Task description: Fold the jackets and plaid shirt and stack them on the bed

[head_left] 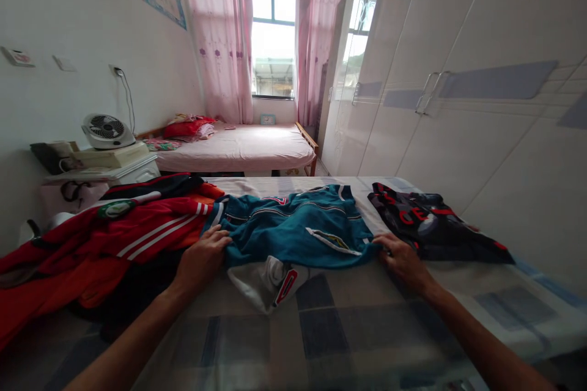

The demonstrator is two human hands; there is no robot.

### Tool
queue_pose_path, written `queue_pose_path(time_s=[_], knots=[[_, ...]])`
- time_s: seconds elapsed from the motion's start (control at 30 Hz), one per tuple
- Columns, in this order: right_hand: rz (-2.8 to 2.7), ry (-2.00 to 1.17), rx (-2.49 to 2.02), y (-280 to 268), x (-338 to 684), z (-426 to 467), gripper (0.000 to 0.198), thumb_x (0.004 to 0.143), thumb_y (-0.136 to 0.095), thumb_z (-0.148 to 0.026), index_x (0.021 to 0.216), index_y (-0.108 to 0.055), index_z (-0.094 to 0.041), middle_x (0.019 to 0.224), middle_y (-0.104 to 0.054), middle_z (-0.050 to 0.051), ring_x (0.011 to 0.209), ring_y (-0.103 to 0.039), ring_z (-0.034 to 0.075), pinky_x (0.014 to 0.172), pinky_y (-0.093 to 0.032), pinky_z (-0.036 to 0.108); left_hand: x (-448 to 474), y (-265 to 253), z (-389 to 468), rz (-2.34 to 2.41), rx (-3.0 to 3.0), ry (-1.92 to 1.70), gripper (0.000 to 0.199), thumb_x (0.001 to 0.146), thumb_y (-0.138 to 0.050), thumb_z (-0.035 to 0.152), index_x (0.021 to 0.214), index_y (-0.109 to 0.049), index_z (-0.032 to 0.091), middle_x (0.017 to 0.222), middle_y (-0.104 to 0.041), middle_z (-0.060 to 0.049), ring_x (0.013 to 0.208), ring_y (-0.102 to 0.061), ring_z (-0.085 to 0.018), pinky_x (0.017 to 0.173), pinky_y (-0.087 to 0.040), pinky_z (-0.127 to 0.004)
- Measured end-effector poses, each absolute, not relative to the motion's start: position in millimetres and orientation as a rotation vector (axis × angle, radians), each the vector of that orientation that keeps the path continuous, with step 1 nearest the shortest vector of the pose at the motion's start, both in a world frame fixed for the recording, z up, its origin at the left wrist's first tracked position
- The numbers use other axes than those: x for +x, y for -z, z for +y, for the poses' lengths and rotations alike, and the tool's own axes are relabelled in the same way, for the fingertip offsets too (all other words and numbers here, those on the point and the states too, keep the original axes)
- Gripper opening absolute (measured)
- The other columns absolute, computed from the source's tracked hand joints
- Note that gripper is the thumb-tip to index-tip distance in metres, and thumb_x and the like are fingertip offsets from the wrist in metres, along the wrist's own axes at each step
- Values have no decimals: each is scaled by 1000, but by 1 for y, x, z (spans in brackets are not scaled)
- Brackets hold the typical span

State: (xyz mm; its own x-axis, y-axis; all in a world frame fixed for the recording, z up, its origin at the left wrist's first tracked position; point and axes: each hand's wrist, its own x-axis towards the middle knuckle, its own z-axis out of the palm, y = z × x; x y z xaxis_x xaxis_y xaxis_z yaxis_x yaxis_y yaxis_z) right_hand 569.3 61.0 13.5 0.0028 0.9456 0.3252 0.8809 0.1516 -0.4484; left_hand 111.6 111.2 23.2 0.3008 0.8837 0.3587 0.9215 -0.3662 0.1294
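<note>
A teal zip jacket (284, 226) lies spread sideways on the bed in front of me, its collar and hem trimmed in white. From under its near edge pokes a pale grey sleeve (257, 287) with a red-and-white letter patch. My left hand (206, 253) grips the jacket's left end, fingers closed on the cloth. At the opposite end my right hand (401, 259) pinches the fabric near its corner. Right of the jacket rests a folded black garment (440, 226) with red lettering.
A heap of red, orange and dark clothes (137, 238) lies close to my left arm. The bed's checked sheet (321, 330) runs beneath everything. Beyond stand a small fan (109, 130) on a cabinet, a second bed (247, 146) and a white wardrobe (435, 128) along the right.
</note>
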Motion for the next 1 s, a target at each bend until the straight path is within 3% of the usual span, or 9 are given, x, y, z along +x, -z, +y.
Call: queue_pose_path(time_s=[0.1, 0.2, 0.27, 0.4, 0.5, 0.6, 0.73, 0.83, 1.0], knots=[[-1594, -41, -1806, -45, 572, 79, 37, 79, -43, -43, 96, -67, -19, 89, -69, 8, 85, -64, 24, 76, -48, 34, 106, -54, 124, -1942, -2218, 759, 38, 90, -34, 29, 113, -61, 16, 117, -64, -13, 106, -61, -30, 85, -52, -42], [-1436, 49, -1843, -66, 573, 95, 41, 79, -42, -48, 93, -66, -18, 76, -68, 6, 75, -63, 23, 66, -45, 31, 114, -73, 117, -1836, -2029, 882, 43, 89, -34, 21, 125, -52, 8, 131, -52, -20, 123, -48, -34, 100, -40, -49], [-1433, 32, -1846, -67, 572, 103, 39, 78, -43, -47, 88, -66, -18, 71, -66, 5, 71, -62, 22, 64, -43, 30, 134, -70, 96, -1463, -2083, 933, 45, 85, -37, 12, 128, -48, 11, 137, -46, -19, 131, -38, -32, 106, -33, -50], [-1448, -47, -1867, -51, 566, 109, 41, 77, -42, -49, 85, -66, -17, 67, -65, 5, 67, -60, 21, 62, -41, 30, 193, -35, 45, -484, -2692, 647, 42, 87, -42, 9, 125, -52, 24, 129, -57, -7, 125, -48, -21, 98, -45, -34], [-1427, -60, -1870, -46, 565, 107, 42, 77, -42, -50, 87, -66, -17, 64, -65, 5, 65, -60, 21, 61, -41, 30, 231, -12, 41, -690, -2806, 455, 43, 88, -42, 11, 130, -47, 20, 138, -48, -10, 126, -46, -24, 96, -47, -37], [-1433, -104, -1850, -50, 566, 105, 42, 76, -44, -49, 90, -67, -17, 66, -66, 5, 65, -60, 21, 60, -42, 29, 255, -8, 63, -960, -2672, 405, 48, 89, -39, 8, 134, -42, 22, 139, -45, -16, 112, -56, -27, 83, -52, -42], [-1427, -142, -1834, -55, 567, 104, 44, 76, -46, -49, 96, -67, -16, 69, -67, 5, 66, -62, 22, 62, -44, 31, 268, -28, 87, -1030, -2699, 321, 29, 87, -44, 9, 109, -59, 20, 102, -62, -10, 89, -62, -24, 69, -51, -35], [-1396, -118, -1770, -58, 572, 101, 46, 77, -47, -52, 98, -67, -17, 79, -69, 6, 73, -63, 23, 68, -46, 33, 264, -56, 86, -1178, -2717, 543, 20, 84, -53, 17, 102, -58, 19, 96, -61, -5, 84, -61, -21, 67, -49, -30], [-1302, 69, -1687, -65, 588, 86, 44, 79, -47, -53, 102, -65, -21, 101, -68, 7, 92, -61, 25, 82, -45, 35, 252, -90, 52, -1212, -2855, 1026, 26, 87, -51, 26, 112, -54, 21, 104, -60, -4, 89, -61, -18, 77, -48, -29]])
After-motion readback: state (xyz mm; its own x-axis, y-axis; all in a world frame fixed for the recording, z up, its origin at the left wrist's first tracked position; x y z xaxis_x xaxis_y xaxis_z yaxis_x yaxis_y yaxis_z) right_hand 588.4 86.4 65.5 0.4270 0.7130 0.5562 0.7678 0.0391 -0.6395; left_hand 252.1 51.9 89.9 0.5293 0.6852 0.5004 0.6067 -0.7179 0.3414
